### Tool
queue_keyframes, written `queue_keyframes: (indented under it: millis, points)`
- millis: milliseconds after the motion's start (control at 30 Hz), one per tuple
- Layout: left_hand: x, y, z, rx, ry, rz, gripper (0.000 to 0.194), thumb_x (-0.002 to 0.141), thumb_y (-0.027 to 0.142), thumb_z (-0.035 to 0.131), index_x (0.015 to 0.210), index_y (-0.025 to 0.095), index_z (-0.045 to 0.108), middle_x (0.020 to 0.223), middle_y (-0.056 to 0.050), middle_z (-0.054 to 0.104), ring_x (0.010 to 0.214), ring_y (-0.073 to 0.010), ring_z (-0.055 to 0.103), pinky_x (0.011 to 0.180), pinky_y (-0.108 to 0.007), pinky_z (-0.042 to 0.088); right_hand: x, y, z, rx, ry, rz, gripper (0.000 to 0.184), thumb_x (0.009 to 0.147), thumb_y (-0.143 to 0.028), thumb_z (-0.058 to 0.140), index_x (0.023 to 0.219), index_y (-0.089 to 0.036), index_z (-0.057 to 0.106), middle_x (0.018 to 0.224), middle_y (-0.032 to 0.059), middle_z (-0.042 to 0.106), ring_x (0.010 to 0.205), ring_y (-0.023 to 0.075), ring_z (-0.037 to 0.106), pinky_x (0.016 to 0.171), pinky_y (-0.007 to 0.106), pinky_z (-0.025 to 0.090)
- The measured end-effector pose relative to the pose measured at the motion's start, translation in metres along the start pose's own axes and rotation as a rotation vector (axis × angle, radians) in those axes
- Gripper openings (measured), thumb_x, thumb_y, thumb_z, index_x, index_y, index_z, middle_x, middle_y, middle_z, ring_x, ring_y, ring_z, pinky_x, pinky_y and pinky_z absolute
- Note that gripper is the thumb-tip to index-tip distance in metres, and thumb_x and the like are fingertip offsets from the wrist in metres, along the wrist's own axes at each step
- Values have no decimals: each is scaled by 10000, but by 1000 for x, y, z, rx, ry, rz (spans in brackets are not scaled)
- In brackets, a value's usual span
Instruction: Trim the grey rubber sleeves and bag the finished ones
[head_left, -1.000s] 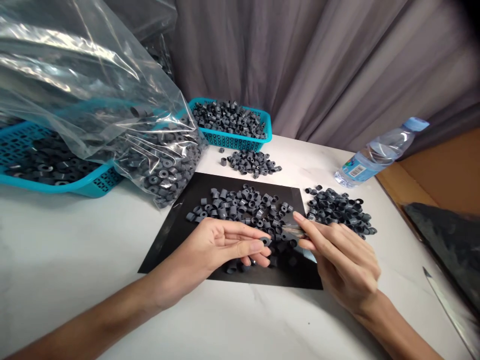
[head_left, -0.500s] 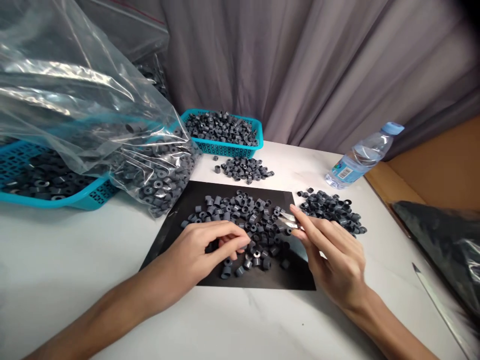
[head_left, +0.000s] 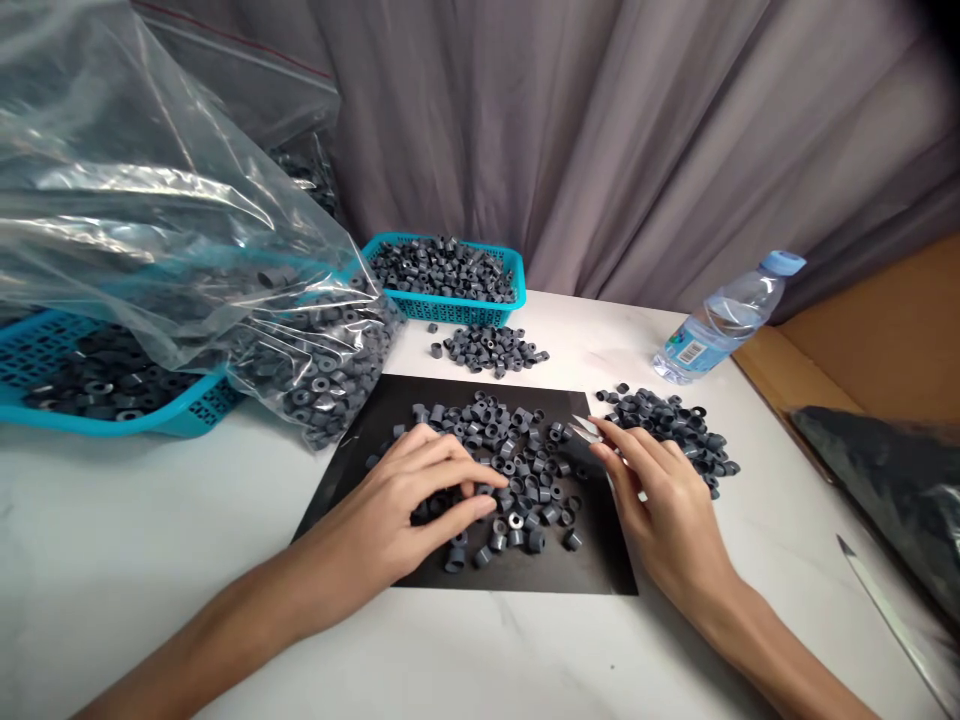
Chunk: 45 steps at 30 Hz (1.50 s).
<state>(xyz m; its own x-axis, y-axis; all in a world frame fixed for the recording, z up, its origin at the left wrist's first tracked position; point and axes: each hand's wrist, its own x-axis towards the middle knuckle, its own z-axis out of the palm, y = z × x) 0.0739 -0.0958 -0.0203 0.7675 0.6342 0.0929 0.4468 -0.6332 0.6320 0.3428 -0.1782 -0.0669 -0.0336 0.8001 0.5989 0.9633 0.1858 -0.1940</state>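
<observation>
Black mat [head_left: 600,572]: left hand [head_left: 424,492] half-open; right hand [head_left: 660,490] pinching tweezers [head_left: 586,433] (tips apart).

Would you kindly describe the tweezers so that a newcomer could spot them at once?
Find the black sheet lying on the white table. Near its right edge, the right hand holds the tweezers. Their two slim, pale, pointed prongs set them apart from the short, dark, hollow rings nearby.
</observation>
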Motion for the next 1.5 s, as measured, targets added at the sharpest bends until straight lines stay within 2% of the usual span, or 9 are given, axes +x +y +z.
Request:
queue_keyframes:
  millis: [167,300,433,633,800,1033,1200,1333,1500]
  points:
    - [3,-7,0,-84,129,-85,228,1016,387,558,1114,295,742,1008,-11,685,990,-186,568,946,-323,449,-2,1,1,17,-37,-18,277,1063,-248,492,1292,-148,611,969,54,708,700,178,514,694,325,391]
    - [-1,-5,3,-143,39,-99,261,994,410,593,1222,335,696,1041,5,684,1005,-172,596,954,-306,457,-3,1,3,33,-53,-19,274,1057,-254,510,1294,-161,612,957,48,712,684,180,493,693,322,393]
    - [-2,-3,1,29,54,9,312,1007,376,583,1314,362,637,991,21,693,1036,-190,554,986,-337,410,-2,-1,2,44,-38,-34,266,1054,-248,516,1283,-162,617,947,45,714,686,173,500,698,319,407]
    - [5,-14,4,286,205,40,230,1023,333,536,1145,285,725,1097,-38,639,1051,-238,494,947,-402,396,-3,-1,3,60,-35,-40,261,1041,-231,542,1275,-151,624,926,40,708,690,165,506,708,313,417]
    - [10,-13,13,361,180,24,242,1004,331,574,1176,270,733,1128,-64,626,1052,-262,485,935,-441,404,-5,-2,5,66,-57,-32,258,1041,-243,545,1266,-149,629,918,45,709,697,170,511,718,316,418]
    - [4,-10,1,96,121,-9,336,1063,257,433,1267,348,683,1219,-18,634,1184,-213,499,1072,-394,401,-2,-3,1,69,-22,-50,252,1035,-221,554,1264,-149,629,929,46,716,692,169,526,707,314,405]
    - [0,-15,0,273,121,17,253,1033,339,508,1161,311,724,1306,-32,624,1251,-260,474,1077,-445,387,-2,-1,0,65,-9,-55,245,1029,-220,567,1248,-139,640,905,43,711,701,169,525,716,313,411]
    - [-2,-16,4,325,54,46,287,1044,346,479,1237,330,691,1385,-30,588,1305,-269,431,1101,-465,377,-3,0,2,70,-20,-58,255,1034,-227,560,1258,-137,641,922,46,719,709,165,528,722,314,422]
    - [-2,-19,-1,348,78,37,274,1036,337,490,1224,312,687,1380,-42,582,1312,-274,432,1107,-479,379,-5,0,2,74,-38,-43,259,1036,-237,557,1262,-143,642,946,51,728,739,169,559,746,325,434]
